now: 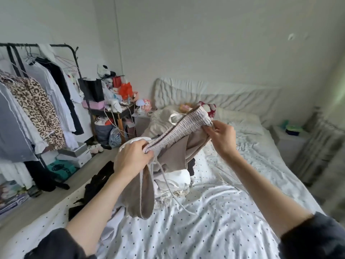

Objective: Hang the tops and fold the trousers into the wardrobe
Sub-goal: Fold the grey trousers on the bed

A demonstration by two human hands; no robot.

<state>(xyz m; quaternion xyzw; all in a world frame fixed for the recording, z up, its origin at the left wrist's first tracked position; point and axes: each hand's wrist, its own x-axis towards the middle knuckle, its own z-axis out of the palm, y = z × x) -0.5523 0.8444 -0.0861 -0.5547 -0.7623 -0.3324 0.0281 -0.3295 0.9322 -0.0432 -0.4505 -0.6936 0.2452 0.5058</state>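
The trousers [168, 146] are taupe-beige, with a wide, gathered elastic waistband in a paler shade. The waistband is held up and stretched out flat, slanting from lower left up to the far right, above the middle of the bed. The legs hang down in folds from it, one long leg dangling at the near left side with its hem close to the sheet. Pale drawstrings trail from the left end of the waistband, down across the sheet to the near right. Under the trousers lies a pile of clothes [175, 180], white and cream with a dark piece at its right. Tops [37, 101] hang on the rail at far left: leopard-print, white and black.
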